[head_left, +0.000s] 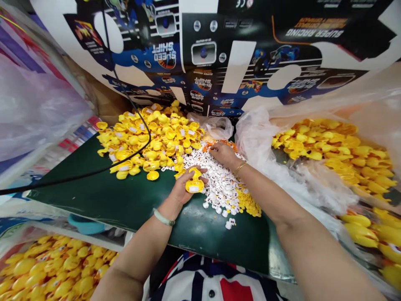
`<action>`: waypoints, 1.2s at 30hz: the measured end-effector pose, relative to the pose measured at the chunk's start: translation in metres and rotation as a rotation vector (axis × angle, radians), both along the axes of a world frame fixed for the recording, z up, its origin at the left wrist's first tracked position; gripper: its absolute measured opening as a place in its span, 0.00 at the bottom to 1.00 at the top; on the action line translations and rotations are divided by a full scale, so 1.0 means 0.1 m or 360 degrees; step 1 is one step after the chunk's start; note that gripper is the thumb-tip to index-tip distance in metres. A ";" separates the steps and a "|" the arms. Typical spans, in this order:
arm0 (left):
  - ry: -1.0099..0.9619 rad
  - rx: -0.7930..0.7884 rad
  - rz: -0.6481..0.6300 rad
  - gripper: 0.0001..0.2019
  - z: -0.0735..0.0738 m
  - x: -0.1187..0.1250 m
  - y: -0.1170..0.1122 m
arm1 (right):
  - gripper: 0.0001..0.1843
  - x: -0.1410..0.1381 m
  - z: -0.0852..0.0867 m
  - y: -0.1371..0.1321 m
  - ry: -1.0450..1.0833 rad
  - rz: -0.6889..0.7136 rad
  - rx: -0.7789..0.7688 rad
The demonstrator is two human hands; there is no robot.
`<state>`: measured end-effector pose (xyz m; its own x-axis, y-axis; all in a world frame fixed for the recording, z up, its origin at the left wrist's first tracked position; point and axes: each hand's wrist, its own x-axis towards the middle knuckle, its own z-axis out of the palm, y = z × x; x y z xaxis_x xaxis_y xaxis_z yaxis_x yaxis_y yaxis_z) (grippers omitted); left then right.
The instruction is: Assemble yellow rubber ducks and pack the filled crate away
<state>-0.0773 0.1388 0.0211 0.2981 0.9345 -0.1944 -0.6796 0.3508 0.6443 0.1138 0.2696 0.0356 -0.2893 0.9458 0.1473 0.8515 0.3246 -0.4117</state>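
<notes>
In my left hand (pixel 183 186) lies a yellow plastic duck half-shell (pixel 194 182), its hollow side up, with a white patch inside the lower part. My right hand (pixel 224 154) reaches to the far end of a pile of small white eye pieces (pixel 219 179), beside some orange pieces (pixel 206 145). Its fingers are bent together at the pile, and whatever is between them is hidden. Small yellow pieces (pixel 249 202) lie at the near right of the white pile. Past my left hand is a heap of yellow duck shells (pixel 156 133).
A black cable (pixel 103 169) hangs across the left of the green table (pixel 125 205). More yellow shells (pixel 328 142) lie in plastic at the right. A bin of yellow ducks (pixel 62 267) stands lower left. Printed cardboard (pixel 206 62) walls off the back.
</notes>
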 end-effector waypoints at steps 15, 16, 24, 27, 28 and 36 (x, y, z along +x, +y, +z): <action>0.0472 0.0042 -0.0652 0.23 0.14 0.19 -0.36 | 0.12 0.46 0.50 -1.55 -0.0354 0.1168 0.0690; 0.0499 0.0046 -0.0667 0.23 0.16 0.19 -0.38 | 0.12 0.48 0.48 -1.59 -0.0357 0.1166 0.0650; 0.0667 0.0220 -0.0596 0.20 0.26 0.31 -0.59 | 0.13 0.50 0.20 -1.92 0.0332 0.0696 0.0428; 0.0706 0.0175 -0.0397 0.21 0.24 0.43 -0.71 | 0.11 0.42 0.12 -2.07 0.0432 0.0409 0.0484; 0.0704 0.0129 -0.0335 0.20 0.23 0.47 -0.74 | 0.11 0.39 0.10 -2.12 0.0380 0.0340 0.0498; 0.0571 -0.0092 -0.0207 0.19 0.18 0.60 -0.83 | 0.12 0.28 0.01 -2.35 -0.0086 0.0177 0.0668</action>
<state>-0.0175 0.0556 0.0390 0.3169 0.8779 -0.3590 -0.3618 0.4618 0.8098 0.1420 0.0346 0.0363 -0.4040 0.7697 0.4943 0.8184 0.5455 -0.1805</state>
